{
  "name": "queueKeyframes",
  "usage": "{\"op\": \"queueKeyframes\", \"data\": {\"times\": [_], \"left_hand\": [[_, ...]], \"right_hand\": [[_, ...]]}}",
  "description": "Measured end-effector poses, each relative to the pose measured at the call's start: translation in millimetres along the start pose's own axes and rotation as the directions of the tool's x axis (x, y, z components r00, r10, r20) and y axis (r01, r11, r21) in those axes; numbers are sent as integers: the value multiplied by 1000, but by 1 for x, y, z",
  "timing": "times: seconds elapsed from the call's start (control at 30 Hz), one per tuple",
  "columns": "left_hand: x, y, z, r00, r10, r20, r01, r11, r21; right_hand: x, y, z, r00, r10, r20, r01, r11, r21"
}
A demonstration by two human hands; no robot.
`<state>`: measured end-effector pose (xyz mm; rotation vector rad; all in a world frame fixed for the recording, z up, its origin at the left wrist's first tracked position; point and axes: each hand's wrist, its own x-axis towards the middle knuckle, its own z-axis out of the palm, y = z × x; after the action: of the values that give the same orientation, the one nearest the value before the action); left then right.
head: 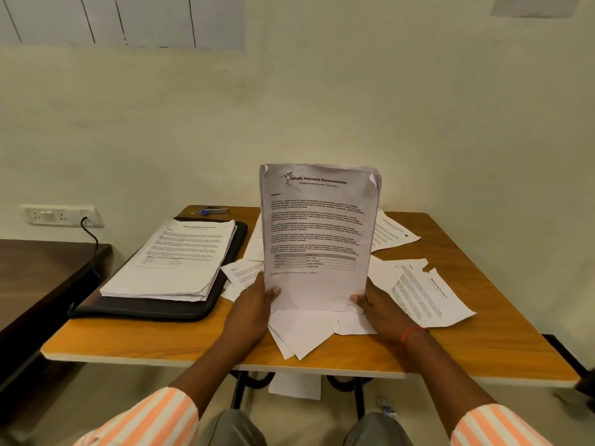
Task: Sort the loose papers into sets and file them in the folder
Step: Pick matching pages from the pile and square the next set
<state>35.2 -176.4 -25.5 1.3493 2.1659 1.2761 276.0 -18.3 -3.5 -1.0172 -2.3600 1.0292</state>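
I hold a set of printed papers (317,233) upright over the middle of the wooden table (483,346); its top sheet is headed "Sample Internship Documentation" and has a torn top left corner. My left hand (249,309) grips the set's lower left edge, thumb on the front. My right hand (380,312) grips the lower right edge the same way. A black folder (154,309) lies open at the table's left with a thick stack of papers (174,259) on it. Loose sheets (428,294) lie scattered under and to the right of the held set.
A stapler (214,209) sits at the table's far edge, near the wall. One sheet (294,386) lies on the floor under the table. A dark desk (35,278) stands to the left, with a wall socket and cable (88,226) behind it.
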Motion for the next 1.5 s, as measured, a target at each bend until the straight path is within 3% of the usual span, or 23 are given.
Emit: {"op": "queueKeyframes", "data": {"times": [0.27,0.47,0.57,0.73,0.93,0.97,1.03,1.13,1.33,1.43,1.5], "left_hand": [[5,-5,-3,996,-44,71,33,989,145],[7,18,-24,980,-83,178,79,996,28],[1,39,-50,927,-73,368,109,991,-77],[-3,48,-79,818,-73,570,193,969,-153],[-2,53,-92,714,-207,669,345,935,-78],[2,57,-94,723,-247,646,366,929,-54],[16,66,-94,817,-298,493,396,912,-104],[50,75,-88,913,-339,227,403,836,-372],[87,84,-73,930,-367,20,296,715,-633],[86,91,-68,946,-297,-134,155,772,-616],[82,101,-70,947,-195,-254,33,848,-529]], "right_hand": [[13,5,-1,993,86,78,-78,992,-96],[4,-6,-20,990,41,132,-37,999,-35],[-1,-10,-35,981,26,194,-30,999,18],[-6,-12,-45,961,48,272,-132,945,299],[-10,-12,-44,937,76,341,-171,950,260],[-11,-11,-43,934,78,348,-172,953,250],[-13,-10,-38,931,66,360,-159,958,237],[-19,-13,-32,921,51,385,-154,958,241],[-29,-18,-23,924,-13,381,-109,949,297],[-27,-21,-28,953,-31,303,-29,981,194],[-21,-29,-34,967,-91,239,25,964,267]]}}
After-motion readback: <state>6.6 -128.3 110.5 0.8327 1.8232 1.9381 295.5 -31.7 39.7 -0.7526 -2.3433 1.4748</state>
